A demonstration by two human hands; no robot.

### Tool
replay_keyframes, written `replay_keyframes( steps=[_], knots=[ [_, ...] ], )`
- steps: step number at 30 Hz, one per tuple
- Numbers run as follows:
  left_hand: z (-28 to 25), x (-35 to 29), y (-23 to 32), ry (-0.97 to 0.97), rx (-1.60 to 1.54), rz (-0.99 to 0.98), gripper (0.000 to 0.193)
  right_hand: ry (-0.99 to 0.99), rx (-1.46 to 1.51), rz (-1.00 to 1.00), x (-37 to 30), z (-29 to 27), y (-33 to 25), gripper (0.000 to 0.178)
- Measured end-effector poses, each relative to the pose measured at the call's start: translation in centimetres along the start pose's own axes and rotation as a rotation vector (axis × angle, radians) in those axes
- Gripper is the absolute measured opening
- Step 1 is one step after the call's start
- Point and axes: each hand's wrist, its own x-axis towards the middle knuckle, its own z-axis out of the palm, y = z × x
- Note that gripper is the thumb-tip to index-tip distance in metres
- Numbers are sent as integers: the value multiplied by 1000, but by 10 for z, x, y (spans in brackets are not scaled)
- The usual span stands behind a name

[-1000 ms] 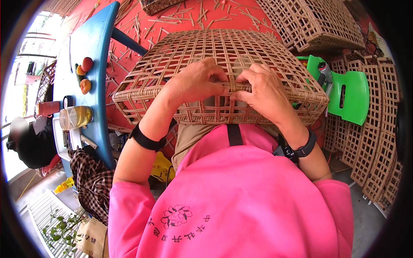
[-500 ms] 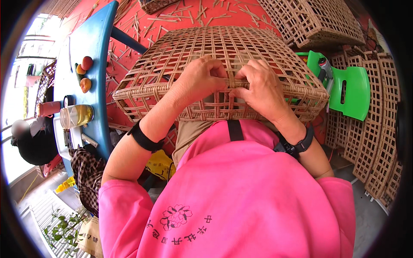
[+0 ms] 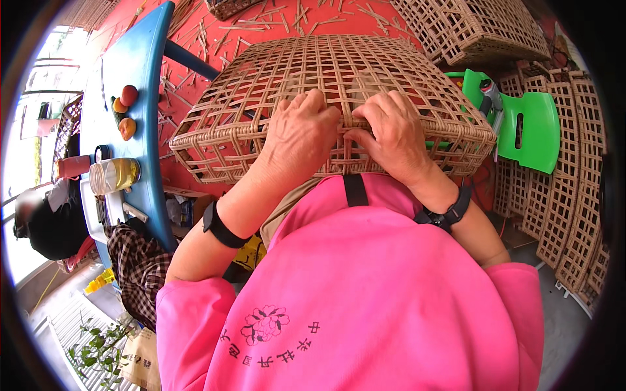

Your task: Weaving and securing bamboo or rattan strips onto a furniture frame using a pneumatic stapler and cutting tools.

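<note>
A large openwork wicker basket lies across my lap, its lattice face up and its braided edge toward me. Both hands work at the middle of that edge, close together. My left hand is curled over the edge with its back up, and its fingertips are mostly hidden. My right hand pinches at the edge, thumb below and bent forefinger above, by a vertical strip of the weave. Whether a loose strand end lies between the fingertips is too small to make out.
On the left stands a blue table with round fruit and a jar of yellowish liquid. A green plastic chair holding a tool is at right. Woven panels lean beyond it. Cut strips litter the red floor.
My left hand has rolled over so its back faces up, its fingertips now more hidden. My right hand stays pinched at the edge. The basket has hardly shifted.
</note>
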Motion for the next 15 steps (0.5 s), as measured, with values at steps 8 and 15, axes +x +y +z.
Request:
replay_keyframes(
  steps=[8,15],
  knots=[
    [1,-8,2,31,-120,-77,27,54,167,91,-4,-2,11,38],
    [-1,-3,-4,3,-280,-218,40,193,417,320,2,-16,26,22]
  ],
)
